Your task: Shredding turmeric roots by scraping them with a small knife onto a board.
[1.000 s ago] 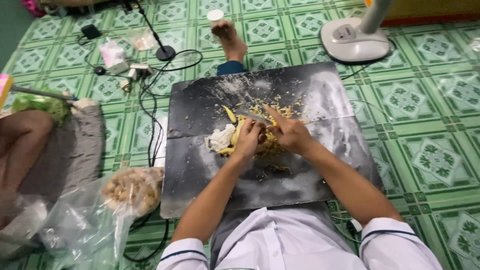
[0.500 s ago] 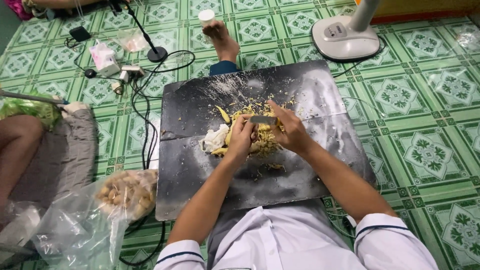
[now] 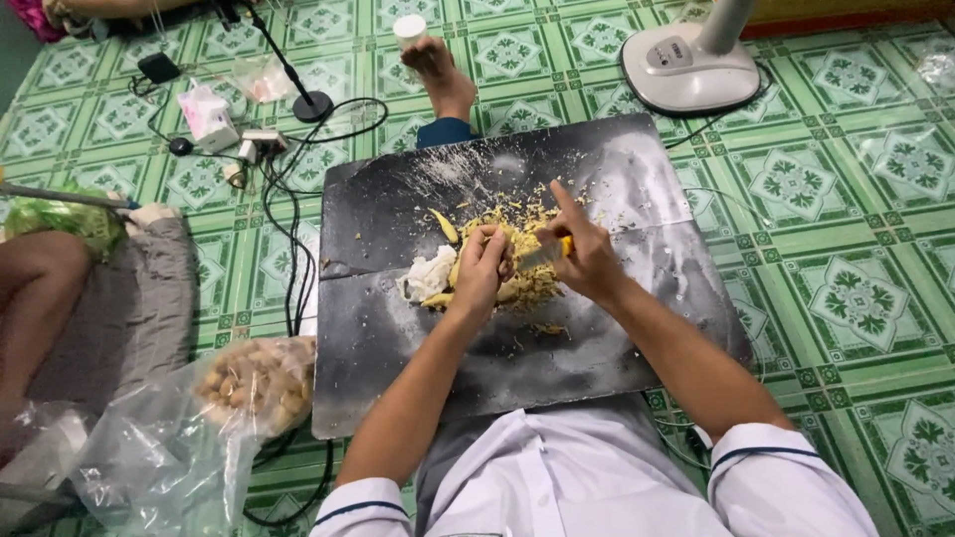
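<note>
Left hand point(image 3: 484, 267) closed on a yellow piece; right hand point(image 3: 587, 261) clamps a knife point(image 3: 544, 256); one clear plastic bag point(image 3: 199, 418) of round pale-brown pieces lies left of the black board point(image 3: 398, 338).

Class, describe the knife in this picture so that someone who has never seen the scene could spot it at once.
Find the dark board lying on the green tiled floor. Over the yellowish pile of peelings at its centre, the right hand grips the knife. Its flat grey blade and yellow handle set it apart from the soft scraps around it.

The left hand point(image 3: 484, 267) closes over a small piece that cannot be made out, the knife point(image 3: 545, 255) handle is buried in the right hand point(image 3: 587, 261), and a fan base point(image 3: 691, 65) at one o'clock is cropped.
</note>
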